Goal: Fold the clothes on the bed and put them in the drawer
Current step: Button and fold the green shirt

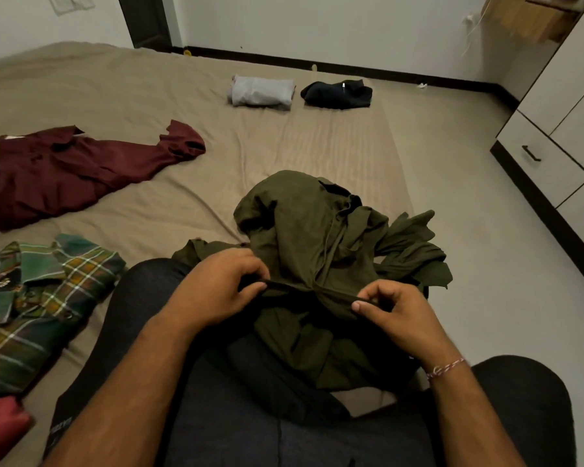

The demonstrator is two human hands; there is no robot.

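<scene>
Both hands pinch one edge of a crumpled olive shirt (304, 224): left hand (216, 284), right hand (395, 315) (red thread bracelet (447, 367) behind it), fabric taut between.

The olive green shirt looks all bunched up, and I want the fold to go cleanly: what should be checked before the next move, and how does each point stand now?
1. Both hands grip one edge: ok. The left hand and right hand pinch the olive green shirt along a taut edge.
2. Shirt spread flat: not ok, it is crumpled over the lap.
3. Sleeves untangled: cannot tell, folds hide them.
4. Bare bed ahead to lay it out: ok.
5. Other unfolded clothes clear of that spot: ok, the maroon shirt and plaid shirt lie off to the left.
6. Drawer open: not ok, it looks closed.
</scene>
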